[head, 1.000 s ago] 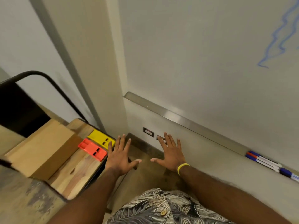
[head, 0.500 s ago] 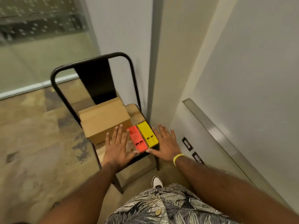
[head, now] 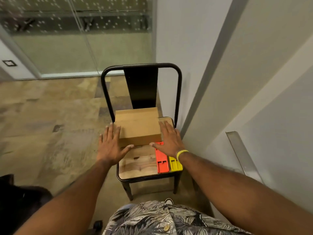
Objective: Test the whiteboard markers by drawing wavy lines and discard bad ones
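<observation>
Both hands have swung away from the wall a second ago. The left hand (head: 111, 144) and right hand (head: 169, 138) are now spread flat, fingers straight and holding nothing, one at each side of the cardboard box (head: 138, 128) on the chair (head: 135, 165). Whether they touch it, I cannot tell. The markers, which lay on the whiteboard ledge (head: 240, 150), are now out of sight. My guess is the person is going for the box, perhaps for discards, so testing has paused.
</observation>
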Demonstrator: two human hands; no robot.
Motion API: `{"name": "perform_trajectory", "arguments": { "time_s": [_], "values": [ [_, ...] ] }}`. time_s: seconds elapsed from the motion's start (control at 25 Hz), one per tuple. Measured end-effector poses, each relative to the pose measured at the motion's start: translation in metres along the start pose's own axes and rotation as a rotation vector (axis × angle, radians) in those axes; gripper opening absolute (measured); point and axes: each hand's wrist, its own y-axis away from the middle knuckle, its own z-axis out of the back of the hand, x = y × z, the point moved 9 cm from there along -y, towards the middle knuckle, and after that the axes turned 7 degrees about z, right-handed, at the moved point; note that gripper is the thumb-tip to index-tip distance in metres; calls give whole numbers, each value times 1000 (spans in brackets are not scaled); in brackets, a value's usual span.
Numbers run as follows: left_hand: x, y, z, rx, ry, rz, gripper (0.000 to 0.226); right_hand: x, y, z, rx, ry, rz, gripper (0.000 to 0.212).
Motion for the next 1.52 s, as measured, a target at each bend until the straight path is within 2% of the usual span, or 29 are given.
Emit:
{"name": "perform_trajectory", "arguments": {
  "time_s": [0.16, 0.24, 0.4, 0.52, 0.56, 0.64, 0.8, 0.88, 1.0, 1.2, 1.4, 1.52],
  "values": [
    [18, -6, -16, 143, 393, 113, 100, -4, -20, -18, 40, -407, -172, 107],
    [16, -12, -8, 135, 601, 101, 94, -7, -24, -20, -37, -614, -263, 101],
    [15, -19, 15, 86, 849, 187, 80, -1, -20, -9, -204, -832, -316, 70],
    [27, -24, 32, -39, 927, 259, 58, -10, -12, -1, -404, -944, -405, 25],
    [31, -25, 36, -77, 953, 274, 46, -12, -8, 1, -460, -979, -432, 18],
    [35, -29, 38, -89, 966, 275, 27, -19, -1, -2, -498, -1028, -491, 21],
    [35, -26, 24, 13, 902, 222, 13, -28, 12, -7, -460, -890, -484, 10],
    [33, -21, 14, 41, 831, 138, 26, -31, 20, -9, -443, -820, -472, 22],
    [28, -13, -3, 34, 523, -43, 50, -25, 23, -17, -349, -655, -393, 43],
    [24, -22, -30, 157, 182, -18, 87, -14, -1, -16, -218, -361, -309, 63],
    [10, -37, -17, 146, 61, -65, 94, 7, -22, -11, -65, -42, -128, 69],
    [4, -47, -7, 131, 124, -75, 98, 14, -31, -12, -49, -30, -85, 65]
  ]
}}
